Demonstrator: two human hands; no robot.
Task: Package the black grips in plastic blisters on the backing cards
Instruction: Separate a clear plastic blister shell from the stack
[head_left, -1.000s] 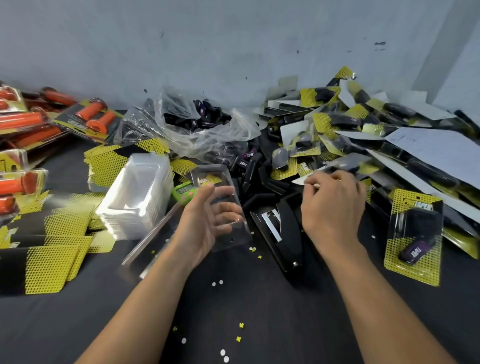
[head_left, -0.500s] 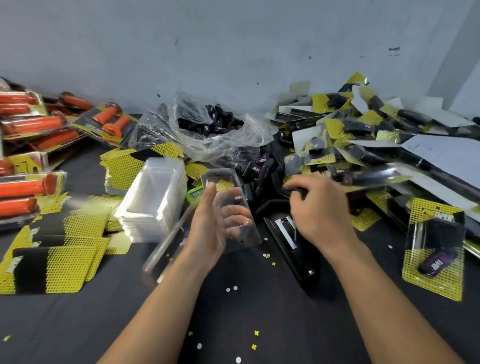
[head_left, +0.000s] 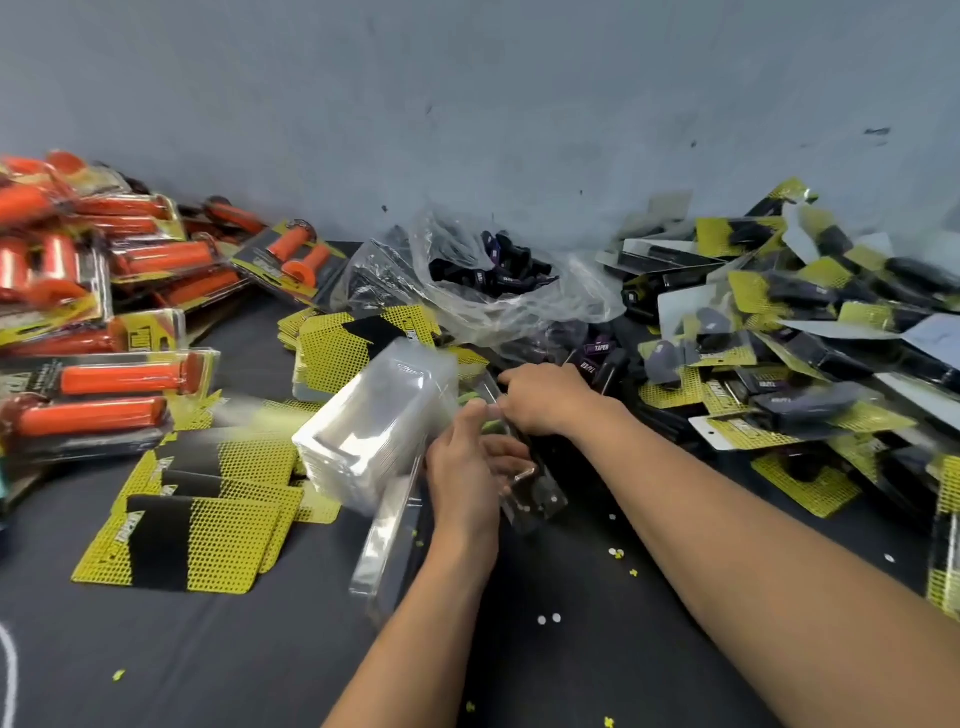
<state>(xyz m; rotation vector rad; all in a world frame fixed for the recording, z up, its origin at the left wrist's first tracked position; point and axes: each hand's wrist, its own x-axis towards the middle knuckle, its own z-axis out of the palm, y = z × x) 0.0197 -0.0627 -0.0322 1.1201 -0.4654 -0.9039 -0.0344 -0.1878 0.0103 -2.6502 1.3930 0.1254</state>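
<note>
- Clear plastic blister (head_left: 535, 499) sits just right of the blister stack (head_left: 374, 426), gripped by the left hand (head_left: 467, 478) with fingers curled round it.
- The right hand (head_left: 550, 400), right of the stack's top, has its fingers curled at the blister's far end; whether they pinch anything cannot be told.
- Black grips (head_left: 498, 275) lie in a clear bag (head_left: 571, 296) behind the stack.
- Backing cards (head_left: 218, 540) lie left of the stack.
</note>
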